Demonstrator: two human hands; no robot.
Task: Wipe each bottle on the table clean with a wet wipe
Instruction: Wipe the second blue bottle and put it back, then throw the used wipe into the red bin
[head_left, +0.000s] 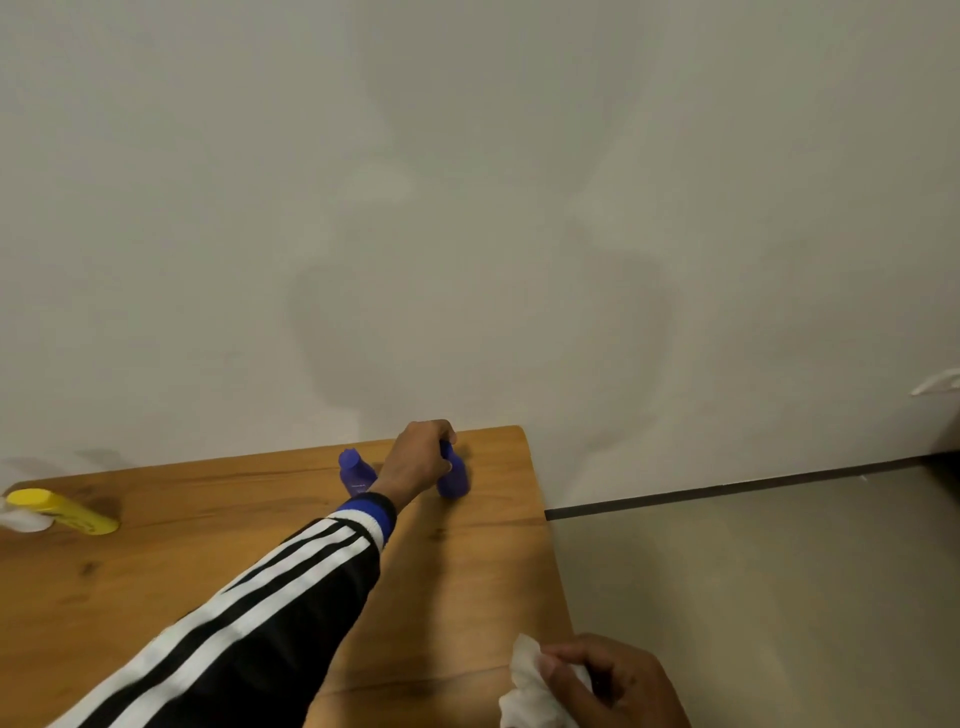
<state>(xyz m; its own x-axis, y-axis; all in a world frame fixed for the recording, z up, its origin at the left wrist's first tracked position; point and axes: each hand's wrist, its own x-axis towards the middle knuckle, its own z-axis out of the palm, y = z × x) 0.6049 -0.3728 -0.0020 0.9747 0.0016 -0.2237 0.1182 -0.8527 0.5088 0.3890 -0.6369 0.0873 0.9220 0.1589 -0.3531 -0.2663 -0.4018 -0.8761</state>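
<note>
- While the left hand (421, 457) reaches far across the wooden desk (156, 571), its fingers curl round the neck of an upright purple plastic bottle (454, 475) near the back right corner.
- Near the body, the right hand (613, 680) grips a crumpled white wet wipe (530, 686); the bottle must likely travel back to it.
- Another purple bottle (356, 473) stands just left of the first; a yellow bottle (67, 512) lies sideways far left, cap leftward.

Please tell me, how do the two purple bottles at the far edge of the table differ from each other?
The right purple bottle is gripped at its neck by the left hand, while the left purple bottle stands free, untouched. The right purple bottle has its top hidden under the fingers; the left purple bottle shows its cap openly. The right one stands nearer the table's right edge. Both share the same purple colour and a similar shape.
</note>
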